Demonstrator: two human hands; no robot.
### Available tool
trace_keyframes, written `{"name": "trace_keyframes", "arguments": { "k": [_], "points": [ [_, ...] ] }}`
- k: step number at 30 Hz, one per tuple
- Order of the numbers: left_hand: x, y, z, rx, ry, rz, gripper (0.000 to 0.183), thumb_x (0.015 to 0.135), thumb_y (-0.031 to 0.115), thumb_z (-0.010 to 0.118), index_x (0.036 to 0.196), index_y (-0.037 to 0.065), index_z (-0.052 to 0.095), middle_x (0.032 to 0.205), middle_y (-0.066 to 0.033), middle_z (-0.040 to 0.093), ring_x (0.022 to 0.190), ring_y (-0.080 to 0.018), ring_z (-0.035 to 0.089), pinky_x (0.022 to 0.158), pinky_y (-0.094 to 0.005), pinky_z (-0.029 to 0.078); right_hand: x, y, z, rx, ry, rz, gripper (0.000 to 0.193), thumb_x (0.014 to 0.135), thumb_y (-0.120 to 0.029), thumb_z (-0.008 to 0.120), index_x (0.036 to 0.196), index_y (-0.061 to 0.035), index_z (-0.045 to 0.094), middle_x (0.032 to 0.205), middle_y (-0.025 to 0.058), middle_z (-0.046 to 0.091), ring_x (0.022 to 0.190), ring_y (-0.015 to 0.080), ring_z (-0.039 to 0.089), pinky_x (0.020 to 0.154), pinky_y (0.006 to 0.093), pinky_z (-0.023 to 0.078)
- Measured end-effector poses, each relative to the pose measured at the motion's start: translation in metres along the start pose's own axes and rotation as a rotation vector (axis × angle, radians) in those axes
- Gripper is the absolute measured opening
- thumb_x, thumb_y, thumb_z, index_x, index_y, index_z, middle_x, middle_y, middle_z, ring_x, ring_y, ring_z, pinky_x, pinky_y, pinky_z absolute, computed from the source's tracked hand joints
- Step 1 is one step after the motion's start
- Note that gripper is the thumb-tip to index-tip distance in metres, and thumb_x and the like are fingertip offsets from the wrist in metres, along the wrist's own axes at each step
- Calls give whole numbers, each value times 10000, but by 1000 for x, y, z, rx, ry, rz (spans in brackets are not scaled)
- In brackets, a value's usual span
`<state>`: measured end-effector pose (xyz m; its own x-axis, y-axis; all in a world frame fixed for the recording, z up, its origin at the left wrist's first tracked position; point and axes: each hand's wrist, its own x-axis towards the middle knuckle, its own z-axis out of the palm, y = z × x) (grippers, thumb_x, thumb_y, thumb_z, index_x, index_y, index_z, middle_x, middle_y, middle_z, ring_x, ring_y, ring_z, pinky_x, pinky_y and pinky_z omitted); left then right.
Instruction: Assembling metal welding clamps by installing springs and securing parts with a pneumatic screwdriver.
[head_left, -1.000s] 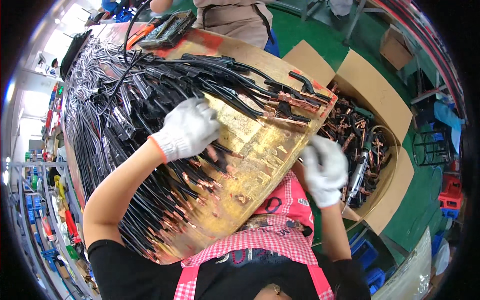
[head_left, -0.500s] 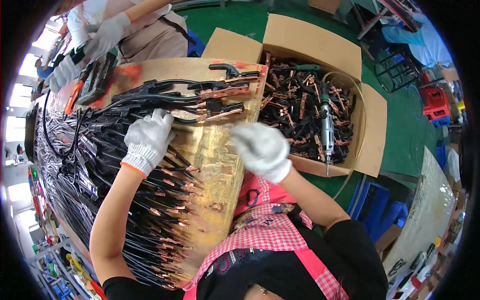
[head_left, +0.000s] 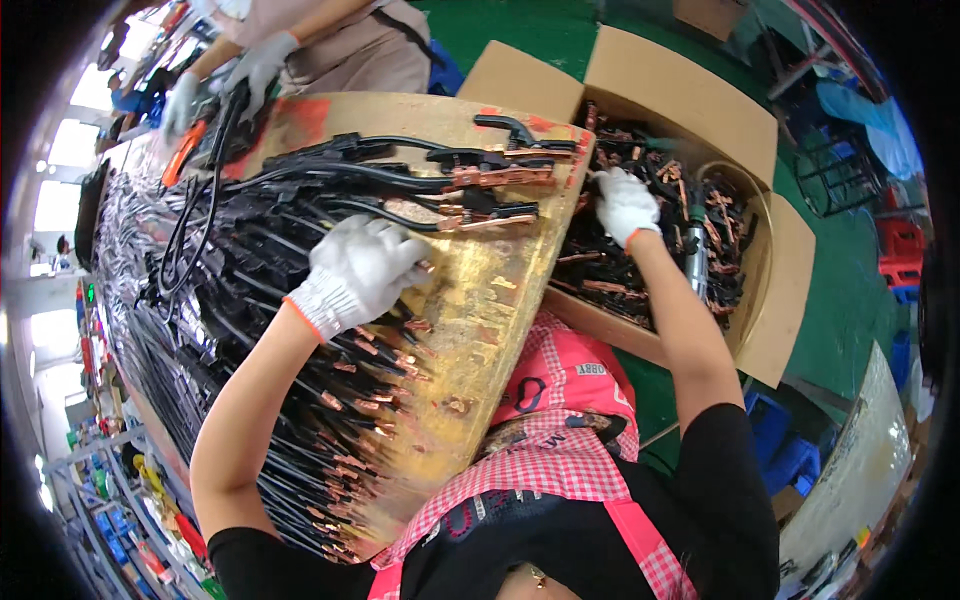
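Observation:
My left hand [head_left: 365,270], in a white knit glove, is curled over a black cable by the table; a copper end [head_left: 426,266] pokes out at its fingertips. My right hand [head_left: 627,203], gloved alike, reaches into a cardboard box [head_left: 680,88] of black and copper welding electrode holders [head_left: 612,290]. Its fingers are bent down among them, and what they grip is hidden. Above my left hand, several electrode holders [head_left: 500,177] with thick black cables lie at the table's far end. Below it, rows of black cables with bare copper ends [head_left: 370,403] lie side by side.
A silver power screwdriver [head_left: 697,255] with a hose rests over the box's contents. The worn wooden table [head_left: 480,330] runs beside the box. Across it a co-worker's gloved hands [head_left: 262,65] handle a dark cable near an orange-handled tool [head_left: 184,152]. Blue bins [head_left: 780,440] stand at right.
My right hand has gone from over the table edge into the box. My left hand has shifted right and nearer, onto a copper-ended cable. The view has also shifted.

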<state>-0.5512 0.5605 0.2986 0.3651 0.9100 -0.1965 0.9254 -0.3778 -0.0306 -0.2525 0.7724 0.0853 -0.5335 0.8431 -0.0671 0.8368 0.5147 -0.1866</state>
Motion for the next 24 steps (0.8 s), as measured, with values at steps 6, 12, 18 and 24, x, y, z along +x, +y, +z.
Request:
{"name": "trace_keyframes", "arguments": {
  "k": [6,12,18,24],
  "points": [
    [1,-3,0,-205,52,-83,176,937,256,601,1068,154,661,812,-128,684,809,-341,672,728,-471,526,-76,9,-95,1408,386,435,374,953,-251,637,1267,-50,614,963,93,696,696,144,610,599,281,485],
    [-10,8,-18,-408,-113,-261,225,980,330,580,1058,152,692,903,-137,713,862,-351,689,745,-458,543,-193,13,-125,1595,-248,364,530,902,-296,687,1297,21,531,976,103,672,739,146,625,633,238,513],
    [-8,-5,-1,-594,-56,-80,270,996,302,553,1177,157,691,994,-148,717,932,-340,692,803,-421,552,-197,-81,-92,2236,-412,83,403,976,-146,553,1343,11,497,929,147,669,770,240,692,668,352,587],
    [-11,-8,-17,-732,-187,-288,310,960,309,630,1133,73,729,977,-117,740,878,-201,704,810,-320,548,-139,-141,-150,1232,-457,46,444,1042,-409,513,1270,-33,571,765,53,651,634,175,633,598,304,520]
  ]
}}
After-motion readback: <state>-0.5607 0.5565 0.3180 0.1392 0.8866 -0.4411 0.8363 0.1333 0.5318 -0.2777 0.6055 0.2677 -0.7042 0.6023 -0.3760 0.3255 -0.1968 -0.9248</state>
